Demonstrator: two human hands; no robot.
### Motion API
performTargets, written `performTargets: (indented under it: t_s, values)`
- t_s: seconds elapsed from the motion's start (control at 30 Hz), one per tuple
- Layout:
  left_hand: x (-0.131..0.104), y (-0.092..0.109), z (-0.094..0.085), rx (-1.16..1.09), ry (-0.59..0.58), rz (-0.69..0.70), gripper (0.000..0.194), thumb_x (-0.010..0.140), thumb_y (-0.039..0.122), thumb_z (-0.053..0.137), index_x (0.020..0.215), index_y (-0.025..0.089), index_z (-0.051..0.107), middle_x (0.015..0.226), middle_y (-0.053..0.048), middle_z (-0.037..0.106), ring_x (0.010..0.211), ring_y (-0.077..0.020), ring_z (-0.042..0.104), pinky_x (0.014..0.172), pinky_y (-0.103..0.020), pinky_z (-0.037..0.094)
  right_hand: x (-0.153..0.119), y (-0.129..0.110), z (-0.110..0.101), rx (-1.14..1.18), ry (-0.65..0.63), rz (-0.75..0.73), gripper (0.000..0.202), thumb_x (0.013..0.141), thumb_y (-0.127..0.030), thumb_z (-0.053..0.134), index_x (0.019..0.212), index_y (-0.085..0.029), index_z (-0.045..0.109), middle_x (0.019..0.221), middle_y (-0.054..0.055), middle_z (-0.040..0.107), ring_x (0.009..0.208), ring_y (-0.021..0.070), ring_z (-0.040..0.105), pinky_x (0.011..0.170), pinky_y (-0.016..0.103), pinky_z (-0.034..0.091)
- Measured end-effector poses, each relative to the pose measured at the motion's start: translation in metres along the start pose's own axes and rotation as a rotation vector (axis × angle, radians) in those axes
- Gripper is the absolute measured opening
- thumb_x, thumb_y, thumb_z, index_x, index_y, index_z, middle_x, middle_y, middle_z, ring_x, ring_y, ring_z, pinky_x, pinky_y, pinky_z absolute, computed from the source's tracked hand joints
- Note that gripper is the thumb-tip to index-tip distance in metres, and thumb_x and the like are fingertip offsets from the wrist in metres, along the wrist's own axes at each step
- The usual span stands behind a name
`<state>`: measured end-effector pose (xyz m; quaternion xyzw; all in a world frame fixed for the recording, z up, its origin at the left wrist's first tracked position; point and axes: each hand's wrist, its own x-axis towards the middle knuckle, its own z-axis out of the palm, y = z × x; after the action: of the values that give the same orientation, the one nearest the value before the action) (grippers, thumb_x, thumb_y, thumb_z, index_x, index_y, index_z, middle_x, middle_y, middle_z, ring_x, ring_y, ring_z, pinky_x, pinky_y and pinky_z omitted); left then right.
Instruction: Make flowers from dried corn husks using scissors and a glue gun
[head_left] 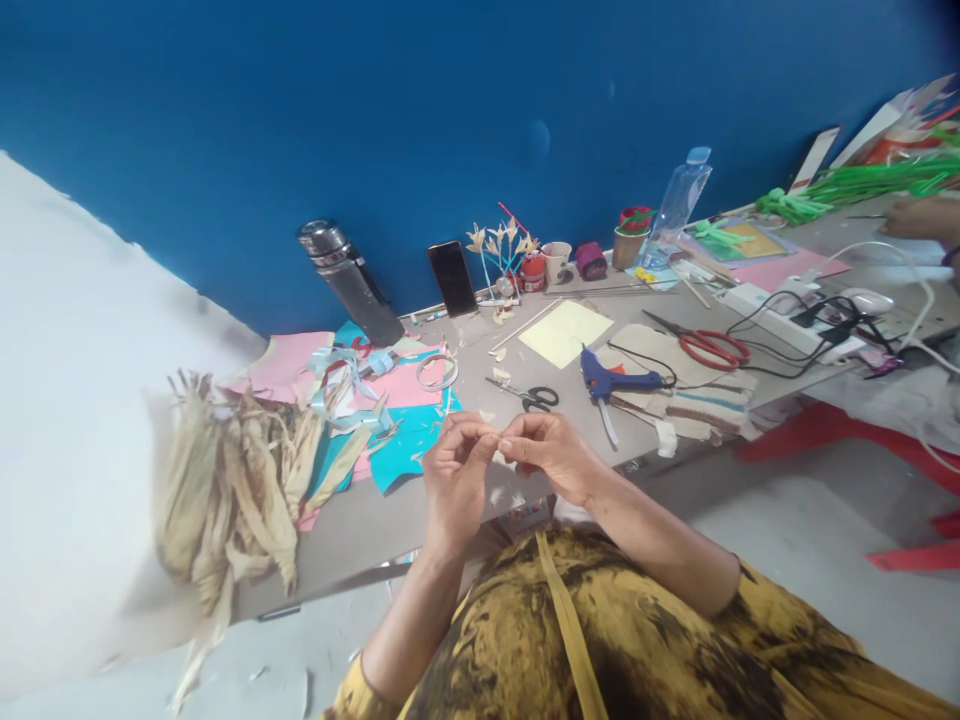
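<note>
Over the table's front edge, my left hand [459, 470] and my right hand [551, 455] meet, thumbs and fingertips pinched together. Whatever sits between the fingertips is too small to make out. Just beyond them lie small black-handled scissors [538, 398] and a few pale scraps [501, 376]. A blue glue gun [619, 378] rests to the right of my right hand, a white glue stick coming out of it. Left of my left hand is a cut sheet of turquoise paper [409, 440].
Dried corn husks [247, 480] hang over the left edge. Behind stand a thermos [352, 285], a phone [451, 278], husk flowers [504, 245] and a tilted plastic bottle [679, 210]. Red-handled scissors [714, 350] and a power strip [787, 320] with cables lie right. Another person's hand [922, 218] shows far right.
</note>
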<state>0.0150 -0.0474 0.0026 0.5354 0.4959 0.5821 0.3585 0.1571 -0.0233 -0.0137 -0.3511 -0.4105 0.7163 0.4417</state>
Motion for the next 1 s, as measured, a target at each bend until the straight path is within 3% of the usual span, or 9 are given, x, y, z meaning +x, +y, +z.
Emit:
performTargets:
  t_s: [0.23, 0.33, 0.47, 0.63, 0.8, 1.0]
  values:
    - [-0.002, -0.005, 0.000, -0.120, 0.077, -0.029, 0.013, 0.084, 0.028, 0.070, 0.076, 0.019, 0.065, 0.084, -0.002, 0.060, 0.082, -0.0157, 0.059, 0.079, -0.027, 0.048, -0.004, 0.005, -0.002, 0.057, -0.005, 0.116, 0.038, 0.057, -0.046, 0.092, 0.066, -0.015, 0.070, 0.062, -0.002, 0.062, 0.052, 0.0071, 0.052, 0.048, 0.019, 0.043]
    - [-0.001, -0.008, -0.003, -0.238, 0.070, -0.069, 0.016, 0.087, 0.033, 0.069, 0.082, 0.019, 0.064, 0.082, -0.002, 0.063, 0.074, -0.0143, 0.061, 0.075, -0.028, 0.051, -0.006, 0.005, -0.007, -0.005, -0.011, 0.075, 0.037, 0.065, -0.049, 0.087, 0.071, -0.015, 0.074, 0.064, 0.001, 0.067, 0.055, 0.0086, 0.054, 0.049, 0.020, 0.044]
    - [-0.002, -0.012, -0.005, -0.221, 0.046, -0.094, 0.018, 0.086, 0.034, 0.071, 0.082, 0.017, 0.066, 0.082, -0.003, 0.067, 0.076, -0.0153, 0.064, 0.078, -0.030, 0.052, -0.008, 0.000, -0.014, -0.081, -0.031, -0.020, 0.035, 0.073, -0.049, 0.082, 0.085, -0.017, 0.076, 0.075, 0.004, 0.073, 0.058, 0.0101, 0.057, 0.051, 0.021, 0.045]
    - [-0.002, -0.015, -0.006, -0.234, 0.041, -0.126, 0.018, 0.084, 0.034, 0.073, 0.083, 0.017, 0.067, 0.082, -0.003, 0.067, 0.075, -0.0145, 0.065, 0.077, -0.029, 0.052, -0.009, -0.006, -0.019, -0.258, 0.029, -0.136, 0.031, 0.081, -0.046, 0.075, 0.078, -0.016, 0.072, 0.072, 0.004, 0.073, 0.052, 0.0085, 0.052, 0.050, 0.021, 0.041]
    - [-0.003, -0.016, -0.013, -0.232, 0.002, -0.166, 0.020, 0.083, 0.035, 0.074, 0.080, 0.017, 0.066, 0.079, -0.002, 0.065, 0.069, -0.0130, 0.062, 0.073, -0.028, 0.051, -0.013, -0.014, -0.022, -0.525, -0.022, -0.183, 0.024, 0.088, -0.039, 0.067, 0.081, -0.016, 0.071, 0.070, 0.002, 0.071, 0.054, 0.0095, 0.050, 0.050, 0.021, 0.036]
    - [-0.003, -0.016, -0.017, -0.204, 0.032, -0.149, 0.021, 0.085, 0.035, 0.072, 0.079, 0.017, 0.065, 0.077, -0.002, 0.066, 0.070, -0.0123, 0.061, 0.072, -0.025, 0.049, -0.015, -0.014, -0.021, -0.634, -0.053, -0.151, 0.022, 0.088, -0.034, 0.063, 0.076, -0.016, 0.068, 0.066, 0.001, 0.069, 0.050, 0.0085, 0.042, 0.048, 0.022, 0.030]
